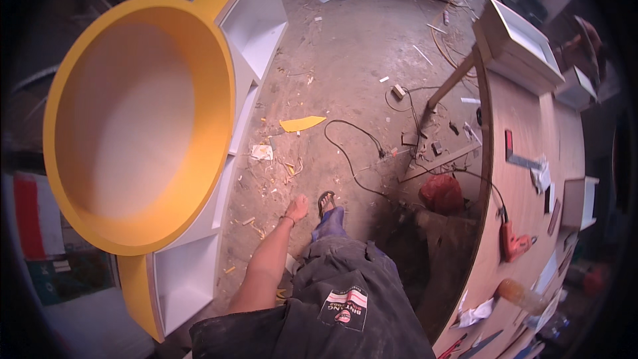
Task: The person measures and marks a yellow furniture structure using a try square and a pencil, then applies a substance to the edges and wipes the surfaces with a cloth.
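Observation:
My left hand (296, 207), with a dark band at the wrist, hangs over the floor with its fingers curled; whether anything is in it is hidden. It is to the right of a tall white cabinet (189, 279) with yellow outer faces and a large round yellow frame (209, 199), touching neither. My right hand is not in view. Below me are my dark shirt, blue trousers and one sandalled foot (327, 203).
At right stands a wooden workbench (518, 119) with white boxes (518, 43), an orange drill (515, 242), a metal square (522, 159) and an amber bottle (522, 296). Cables (352, 126), a yellow offcut (302, 124), scraps and a red bag (442, 193) lie on the floor (332, 60).

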The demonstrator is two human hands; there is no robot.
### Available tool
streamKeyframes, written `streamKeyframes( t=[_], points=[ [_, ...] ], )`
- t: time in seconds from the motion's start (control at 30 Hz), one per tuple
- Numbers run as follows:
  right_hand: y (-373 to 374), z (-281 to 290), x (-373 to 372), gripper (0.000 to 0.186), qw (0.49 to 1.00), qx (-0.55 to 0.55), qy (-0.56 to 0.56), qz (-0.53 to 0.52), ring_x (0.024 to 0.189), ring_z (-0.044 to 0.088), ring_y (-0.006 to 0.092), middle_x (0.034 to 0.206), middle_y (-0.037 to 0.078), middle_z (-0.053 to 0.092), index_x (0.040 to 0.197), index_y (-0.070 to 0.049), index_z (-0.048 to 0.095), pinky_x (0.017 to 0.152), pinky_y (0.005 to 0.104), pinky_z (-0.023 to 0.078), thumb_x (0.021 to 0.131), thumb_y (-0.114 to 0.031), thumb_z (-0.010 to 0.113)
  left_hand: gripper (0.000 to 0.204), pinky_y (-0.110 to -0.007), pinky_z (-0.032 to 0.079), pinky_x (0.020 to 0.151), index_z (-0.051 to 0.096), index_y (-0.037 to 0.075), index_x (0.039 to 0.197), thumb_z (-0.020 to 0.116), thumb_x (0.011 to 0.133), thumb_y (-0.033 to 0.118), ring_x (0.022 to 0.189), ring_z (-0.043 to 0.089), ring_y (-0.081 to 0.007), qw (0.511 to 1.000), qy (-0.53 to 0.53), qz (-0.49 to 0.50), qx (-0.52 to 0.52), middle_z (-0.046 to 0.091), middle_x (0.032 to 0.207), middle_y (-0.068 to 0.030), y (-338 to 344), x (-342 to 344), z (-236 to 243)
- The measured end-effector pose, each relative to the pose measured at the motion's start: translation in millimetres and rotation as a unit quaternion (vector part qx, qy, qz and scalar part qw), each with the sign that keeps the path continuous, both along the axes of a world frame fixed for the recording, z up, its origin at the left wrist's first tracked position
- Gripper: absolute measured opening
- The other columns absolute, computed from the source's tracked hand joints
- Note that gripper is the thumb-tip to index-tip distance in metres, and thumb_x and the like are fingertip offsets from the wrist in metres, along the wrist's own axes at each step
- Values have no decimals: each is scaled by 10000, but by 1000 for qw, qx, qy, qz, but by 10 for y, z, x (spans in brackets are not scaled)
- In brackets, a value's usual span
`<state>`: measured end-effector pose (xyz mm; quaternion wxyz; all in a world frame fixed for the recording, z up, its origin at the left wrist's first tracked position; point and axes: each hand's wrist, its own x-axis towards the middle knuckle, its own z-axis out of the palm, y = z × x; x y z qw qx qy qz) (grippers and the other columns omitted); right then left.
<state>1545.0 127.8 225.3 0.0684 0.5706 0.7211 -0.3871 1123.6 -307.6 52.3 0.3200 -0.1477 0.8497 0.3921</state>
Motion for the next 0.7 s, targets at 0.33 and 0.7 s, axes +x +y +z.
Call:
streamKeyframes(
  t=[0.33,0.7],
  points=[
    [-413,-399,-1966,731,837,-416,231,-271,1021,624,308,1098,154,640,1231,-102,609,889,440,525,868,-736,574,425,-510,531,898,661,13,1111,400,1020,335,1034,683,-438,999,32,28,6,705,1036,-276,-687,-1362,-193],
    [457,-1118,-5585,585,842,-467,127,-239,714,634,351,870,161,640,1162,-55,613,671,486,564,934,-580,491,384,-459,548,815,697,12,928,464,976,313,868,729,-359,983,-54,167,-54,733,845,-191,-1266,-1532,326]
  ],
)
